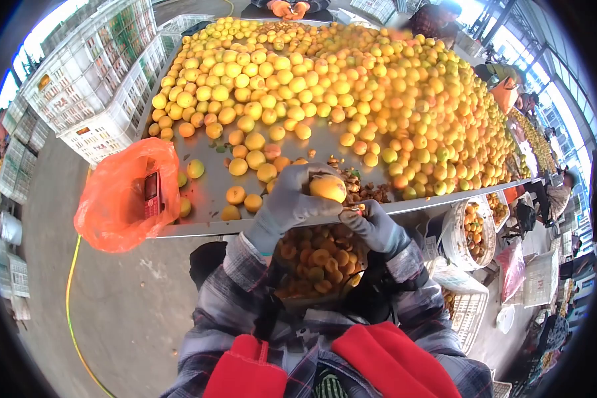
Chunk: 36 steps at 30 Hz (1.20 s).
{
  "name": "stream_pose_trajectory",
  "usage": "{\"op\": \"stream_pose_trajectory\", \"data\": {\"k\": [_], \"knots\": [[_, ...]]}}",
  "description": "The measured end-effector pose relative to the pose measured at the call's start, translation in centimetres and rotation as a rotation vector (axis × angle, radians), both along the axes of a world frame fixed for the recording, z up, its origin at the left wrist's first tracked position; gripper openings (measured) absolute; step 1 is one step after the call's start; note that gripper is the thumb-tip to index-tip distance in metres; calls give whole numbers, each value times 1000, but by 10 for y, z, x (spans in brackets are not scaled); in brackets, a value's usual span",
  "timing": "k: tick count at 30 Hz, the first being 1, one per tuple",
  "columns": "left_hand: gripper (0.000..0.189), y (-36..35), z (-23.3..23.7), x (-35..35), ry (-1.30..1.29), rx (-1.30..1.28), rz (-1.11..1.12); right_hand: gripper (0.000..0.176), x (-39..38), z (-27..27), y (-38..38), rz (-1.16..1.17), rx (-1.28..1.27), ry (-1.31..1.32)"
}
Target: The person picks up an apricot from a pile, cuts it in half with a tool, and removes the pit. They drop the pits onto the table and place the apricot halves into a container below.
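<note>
My left hand [288,199], in a grey glove, holds a yellow-orange fruit [328,188] above the table's near edge. Close to its right side, my right hand [376,227], also gloved, is closed on a small object [353,208] too small to name clearly. Behind both hands lies a little heap of brown pits or scraps [368,192] on the metal table [209,159]. Below them, at my lap, a container is filled with cut orange fruit [320,260].
Many whole fruits [278,73] cover the table. An orange plastic bag [123,199] with a phone [152,194] hangs at the left corner. White crates [89,73] stand left, a white bucket [467,232] right. A co-worker's gloved hands [289,9] show at the far side.
</note>
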State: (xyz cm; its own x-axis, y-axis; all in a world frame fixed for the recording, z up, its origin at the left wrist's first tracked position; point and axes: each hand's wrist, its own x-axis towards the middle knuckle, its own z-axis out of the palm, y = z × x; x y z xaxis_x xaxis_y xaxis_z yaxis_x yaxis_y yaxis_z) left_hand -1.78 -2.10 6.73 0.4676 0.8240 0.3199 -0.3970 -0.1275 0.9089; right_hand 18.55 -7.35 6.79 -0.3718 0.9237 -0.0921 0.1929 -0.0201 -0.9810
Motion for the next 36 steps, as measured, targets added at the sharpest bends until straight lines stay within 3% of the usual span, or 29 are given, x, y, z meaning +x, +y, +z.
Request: {"op": "stream_pose_trajectory", "data": {"k": [1,5,6,7,8,9,10,11,12,14,15,17,18,19,21,23,25,28,33,36], "knots": [[27,1,1,-3,175,108,5,36,2,0,4,101,-31,-67],[21,-11,11,-6,267,66,18,40,6,-2,7,67,-193,-88],[21,-19,13,-2,111,15,146,35,7,-25,6,-18,30,-64],[22,-23,16,6,-56,-36,258,32,-4,-28,2,-86,91,40],[22,-20,12,11,-74,-4,228,34,-17,-40,0,-181,293,141],[23,-12,1,12,-271,-211,131,39,-23,-27,-4,-134,92,197],[26,-6,-9,11,-454,-429,32,41,-31,-27,-4,-156,116,210],[26,-3,-16,10,-452,-416,12,43,-36,-27,-1,-171,135,227],[26,-1,-18,7,-346,-349,90,43,-37,-24,2,-180,151,228],[29,-3,-17,4,-263,-344,157,46,-37,-16,9,-487,-171,615],[29,-7,-13,8,-266,-339,156,46,-35,-14,13,-485,-165,613],[24,-11,-4,17,60,-163,377,29,-31,-12,27,-472,-33,585],[32,-8,-9,18,250,-37,400,29,-36,-16,30,-476,-27,591],[32,-11,-9,21,252,-32,395,28,-46,-22,33,-534,73,556],[43,-19,-6,32,448,242,556,29,-49,-28,37,-591,180,524],[49,-19,-18,36,407,313,523,31,-45,-31,38,-632,108,575],[48,-18,-29,38,284,228,443,29,-38,-28,39,-633,89,589],[46,-16,-32,38,337,325,466,29,-33,-20,33,-592,-55,586],[47,-20,-30,38,546,465,620,28,-28,-26,39,-610,19,422],[51,-24,-19,41,587,541,659,27,-31,-23,38,-601,-24,528]]}}
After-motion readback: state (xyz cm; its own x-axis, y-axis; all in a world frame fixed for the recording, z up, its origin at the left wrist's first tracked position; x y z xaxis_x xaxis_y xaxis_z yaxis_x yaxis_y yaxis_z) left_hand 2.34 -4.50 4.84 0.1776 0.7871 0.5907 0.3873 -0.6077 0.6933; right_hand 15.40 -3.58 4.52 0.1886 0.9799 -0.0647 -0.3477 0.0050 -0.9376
